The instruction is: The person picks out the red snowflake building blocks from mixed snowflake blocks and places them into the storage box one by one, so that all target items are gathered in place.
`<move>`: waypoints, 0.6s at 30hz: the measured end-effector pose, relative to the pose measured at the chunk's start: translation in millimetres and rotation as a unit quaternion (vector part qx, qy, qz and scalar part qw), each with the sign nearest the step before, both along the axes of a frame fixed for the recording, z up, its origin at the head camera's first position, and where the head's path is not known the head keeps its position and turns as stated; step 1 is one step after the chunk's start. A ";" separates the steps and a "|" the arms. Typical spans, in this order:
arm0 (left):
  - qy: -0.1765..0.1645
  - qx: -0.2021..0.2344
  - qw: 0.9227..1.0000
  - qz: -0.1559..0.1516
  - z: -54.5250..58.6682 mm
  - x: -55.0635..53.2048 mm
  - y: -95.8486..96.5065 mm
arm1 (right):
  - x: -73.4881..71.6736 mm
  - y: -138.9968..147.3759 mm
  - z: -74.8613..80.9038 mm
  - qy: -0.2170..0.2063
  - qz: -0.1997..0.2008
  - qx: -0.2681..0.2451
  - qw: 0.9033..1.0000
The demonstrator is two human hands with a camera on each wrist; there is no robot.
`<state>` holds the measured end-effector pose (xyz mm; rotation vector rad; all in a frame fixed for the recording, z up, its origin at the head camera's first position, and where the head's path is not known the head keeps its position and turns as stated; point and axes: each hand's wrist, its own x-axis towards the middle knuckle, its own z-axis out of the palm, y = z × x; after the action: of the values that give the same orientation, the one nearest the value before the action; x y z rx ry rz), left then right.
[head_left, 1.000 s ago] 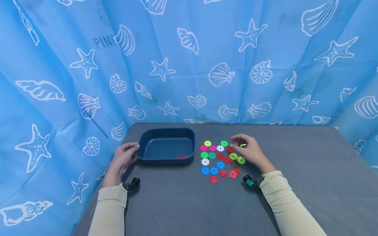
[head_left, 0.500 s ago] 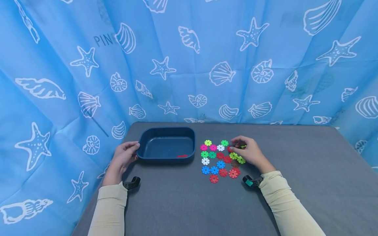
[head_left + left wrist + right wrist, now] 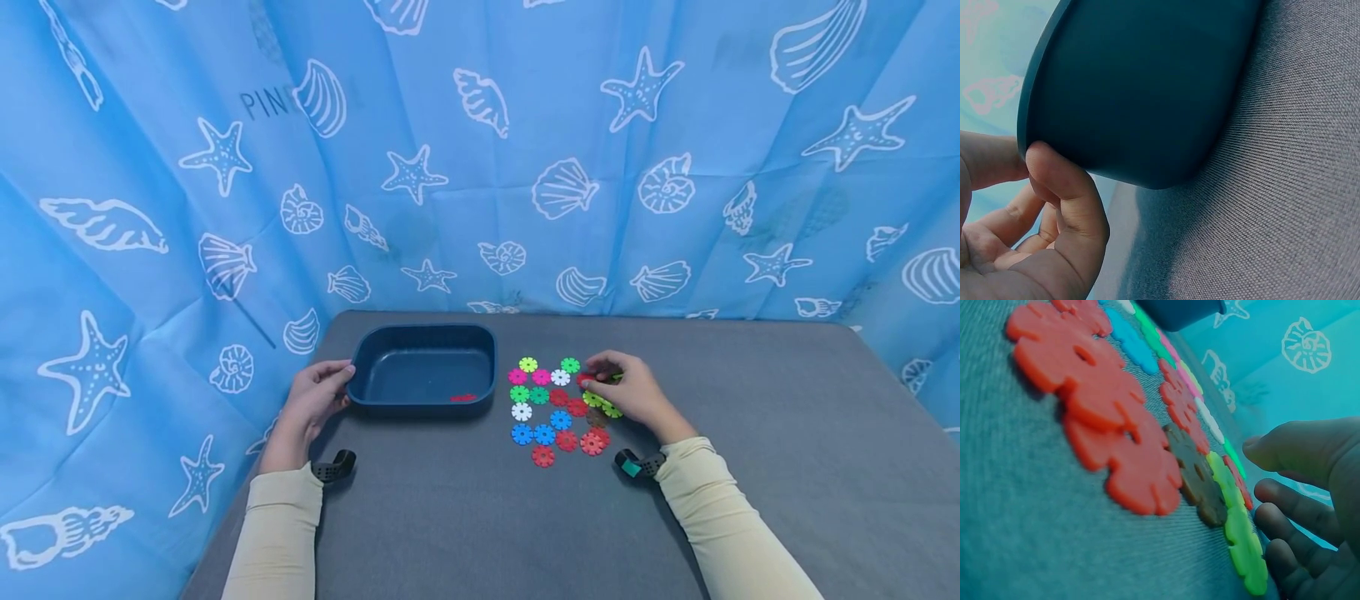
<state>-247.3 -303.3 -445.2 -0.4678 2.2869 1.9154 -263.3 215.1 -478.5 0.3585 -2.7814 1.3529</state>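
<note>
In the head view my left hand (image 3: 317, 396) pinches the left rim of a dark blue plastic tub (image 3: 420, 409). The left wrist view shows the thumb and a bent index finger at the tub's rim (image 3: 1030, 94). A few flat red pieces (image 3: 462, 398) lie inside it. My right hand (image 3: 633, 387) is low over the right edge of a group of notched plastic discs, thumb and fingers apart around a red disc (image 3: 585, 380). In the right wrist view that red disc (image 3: 1238, 481) lies beside the fingertips, close to yellow-green discs (image 3: 1244, 544); nothing is lifted.
Loose discs spread between tub and right hand: blue (image 3: 544, 433), white (image 3: 521, 412), green (image 3: 519, 394), pink (image 3: 541, 377), brown (image 3: 596, 417) and several red (image 3: 566, 441). They lie on a grey cloth-covered table (image 3: 465, 517). A blue shell-print curtain (image 3: 480, 183) hangs behind.
My right hand has shifted slightly, its thumb now lower and nearer the red disc. The left hand and the tub stay where they were.
</note>
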 end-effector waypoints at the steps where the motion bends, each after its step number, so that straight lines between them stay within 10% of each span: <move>1: 0.001 0.000 1.000 -0.002 0.1 0.2 -0.2 | 0.3 -0.2 -0.1 0.000 0.001 0.003 1.000; 18: 0.001 -0.004 1.000 -0.006 1.5 1.3 -0.9 | 0.9 -3.2 -3.6 0.001 0.005 0.011 1.000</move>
<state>-246.1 -304.2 -443.6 -0.4517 2.2938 1.9018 -262.4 211.9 -482.1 0.3747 -2.7977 1.3251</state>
